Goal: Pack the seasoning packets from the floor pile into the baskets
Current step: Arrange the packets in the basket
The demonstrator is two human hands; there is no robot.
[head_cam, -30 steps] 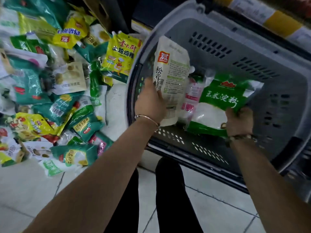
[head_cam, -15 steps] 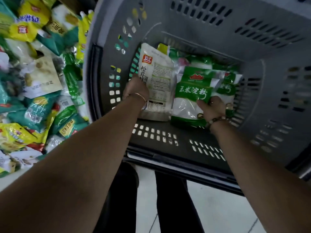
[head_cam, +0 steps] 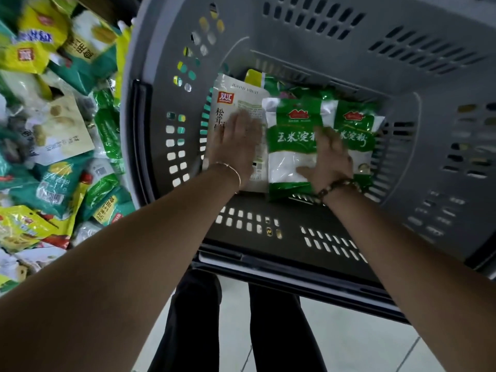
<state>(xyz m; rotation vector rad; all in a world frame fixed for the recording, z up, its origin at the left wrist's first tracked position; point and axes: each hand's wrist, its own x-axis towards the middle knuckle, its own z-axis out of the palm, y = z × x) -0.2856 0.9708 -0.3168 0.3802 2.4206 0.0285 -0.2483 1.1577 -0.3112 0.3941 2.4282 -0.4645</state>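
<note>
Grey plastic is framing the work: the basket (head_cam: 322, 36) is lying open below the person, its bottom partly covered by packets. The left hand (head_cam: 236, 146) is pressing flat, fingers straight and spread, on a white packet (head_cam: 236, 95) that is lying face up near the basket's left wall. The right hand (head_cam: 331, 157) is lying flat too, fingers straight though a little blurred, across the lower part of a green packet (head_cam: 292, 122), with its fingertips reaching onto a second green packet (head_cam: 357, 122) just beside it. Neither hand is gripping anything.

The flat palms are likely doing a job: seating the packets level and side by side, so that later ones can be stacking on top without sliding. The green packet is overlapping the white one's right edge. More packets, green and yellow, are peeking out behind this row at the far wall.

The pile (head_cam: 53, 130) is lying on the floor just outside the basket's left wall and is looking large, so the task is probably far from done. The next move is likely calling for a reach left to the pile.
</note>
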